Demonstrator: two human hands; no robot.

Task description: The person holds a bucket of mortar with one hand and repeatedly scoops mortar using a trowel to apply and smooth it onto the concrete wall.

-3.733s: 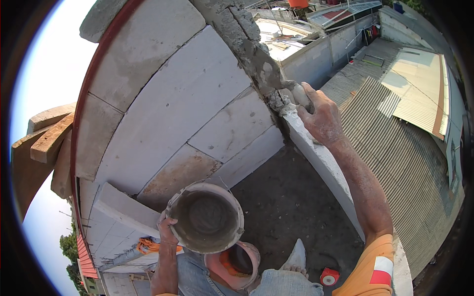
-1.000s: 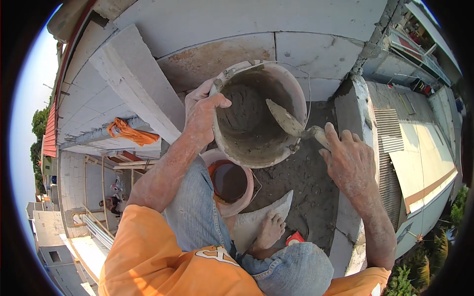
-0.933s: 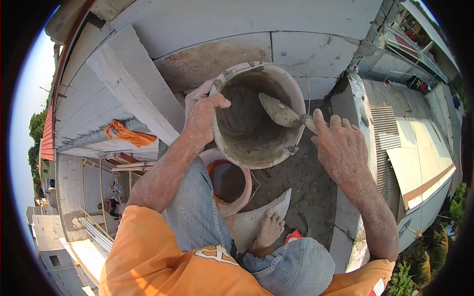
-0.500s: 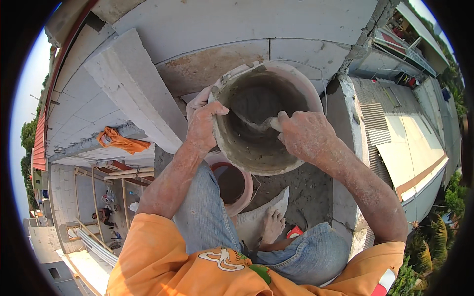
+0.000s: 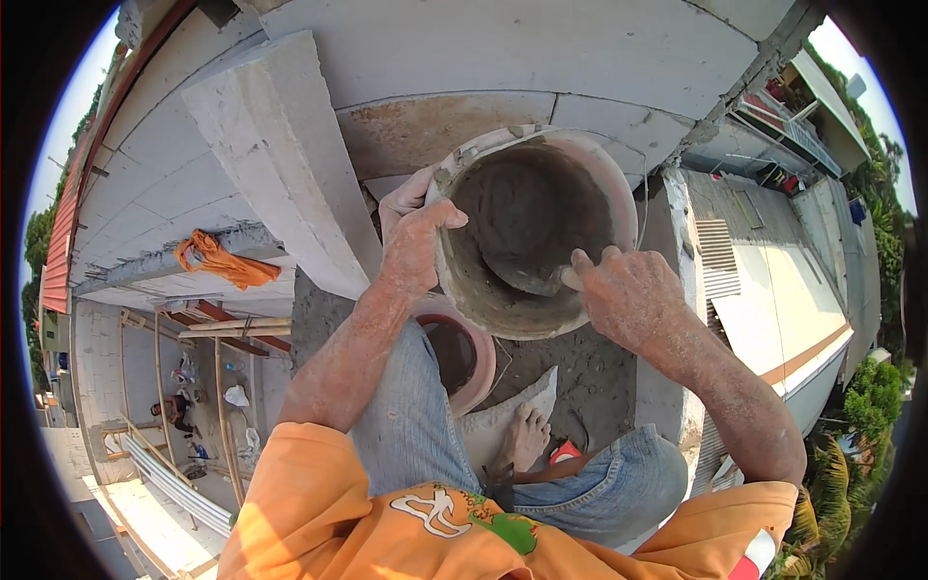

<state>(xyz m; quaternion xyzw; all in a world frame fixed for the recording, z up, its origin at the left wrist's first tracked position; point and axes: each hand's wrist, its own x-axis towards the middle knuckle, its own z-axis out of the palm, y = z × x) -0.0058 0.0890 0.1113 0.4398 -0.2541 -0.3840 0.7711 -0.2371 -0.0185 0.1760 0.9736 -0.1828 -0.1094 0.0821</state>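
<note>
My left hand [image 5: 414,246] grips the left rim of a mortar-caked bucket [image 5: 619,198], its thumb hooked over the edge. Grey mortar [image 5: 503,208] lines the inside. My right hand [image 5: 628,300] is closed on the light handle of a trowel [image 5: 532,275], whose blade lies low inside the bucket, coated grey and hard to tell from the mortar. Beneath, between my legs, a pink bucket [image 5: 478,377] holds dark liquid, partly hidden by the upper one. My bare foot [image 5: 530,430] rests on a pale slab [image 5: 483,420].
A loose block [image 5: 266,145] leans left against the block wall [image 5: 503,48]. An orange cloth [image 5: 222,261] hangs on a ledge. A low wall edge [image 5: 681,222] runs right, beyond it roofs [image 5: 783,300] below. Down left are bamboo poles [image 5: 159,387] and another person [image 5: 174,411].
Earlier my right hand was at the wall joint. It came to the bucket with the trowel, and over the last second the blade has sunk lower inside, the hand following inward.
</note>
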